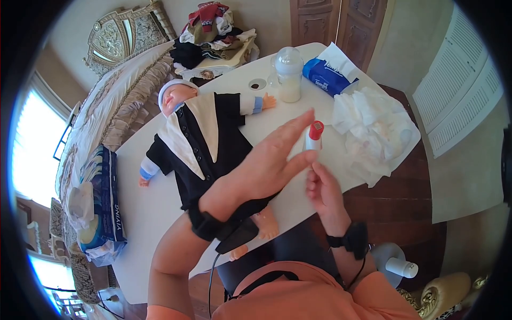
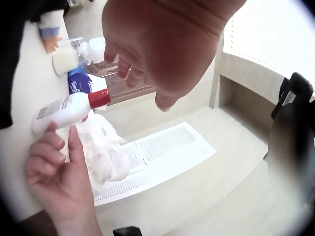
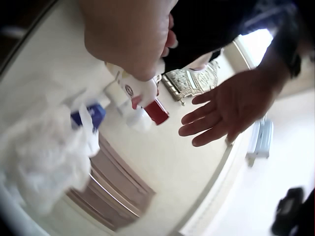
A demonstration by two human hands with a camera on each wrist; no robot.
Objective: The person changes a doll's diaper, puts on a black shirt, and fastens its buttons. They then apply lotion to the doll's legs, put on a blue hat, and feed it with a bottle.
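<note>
A white bottle with a red cap stands upright on the white table, between the two hands. My left hand is stretched out beside the bottle, its fingers straight and its palm empty in the right wrist view. Close to the bottle's near side is my right hand, fingers loosely curled; its fingertips overlap the bottle's lower part in the left wrist view. A baby doll lies on its back beyond my left forearm, dressed in a black outfit with cream lapels and black buttons.
Behind stand a baby bottle with pale liquid and a blue tissue pack. Crumpled white tissue is heaped at the table's right edge. A dark blue YIYING pack lies left. Clothes are piled beyond the table.
</note>
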